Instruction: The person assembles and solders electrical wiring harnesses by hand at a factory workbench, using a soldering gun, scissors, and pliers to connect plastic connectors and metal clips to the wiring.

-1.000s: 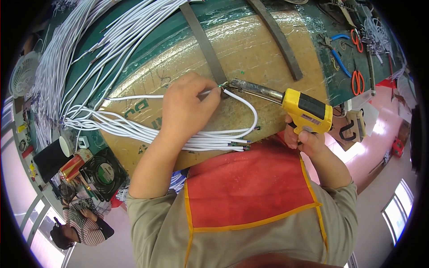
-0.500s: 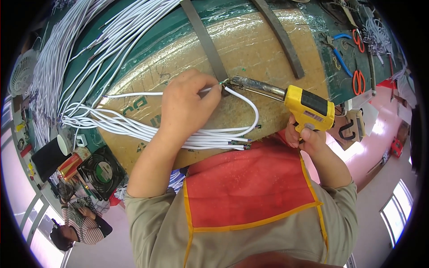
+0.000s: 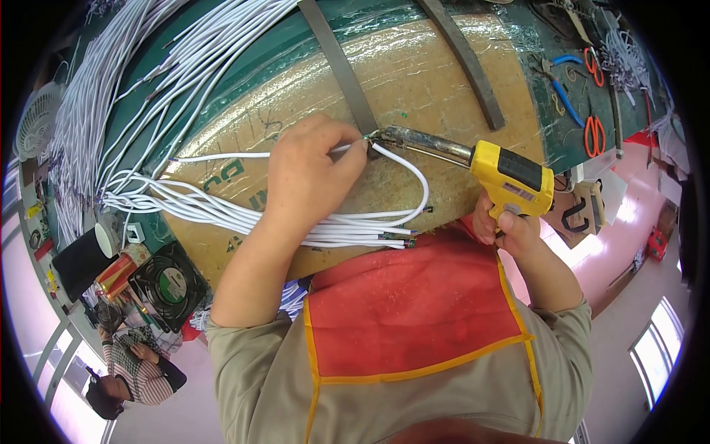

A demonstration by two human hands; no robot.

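Observation:
Thumb and forefinger of my left hand are pinched on the end of a white cable, where small green bits show. The cable curves right and back down toward a bundle of white cables passing under my left wrist. My right hand is wrapped round the grip of a yellow and black soldering gun. Its dark metal barrel points left, and the tip meets the cable end just beside my left fingertips. Exactly what touches the tip is too small to make out.
A tan board lies on the green table, with two dark metal bars across it. More white cables spread at the far left. Pliers and orange-handled scissors lie right. A black fan and another person are lower left.
My hands, the soldering gun and the cable stay where they were. Only the other person at the lower left has shifted their head slightly.

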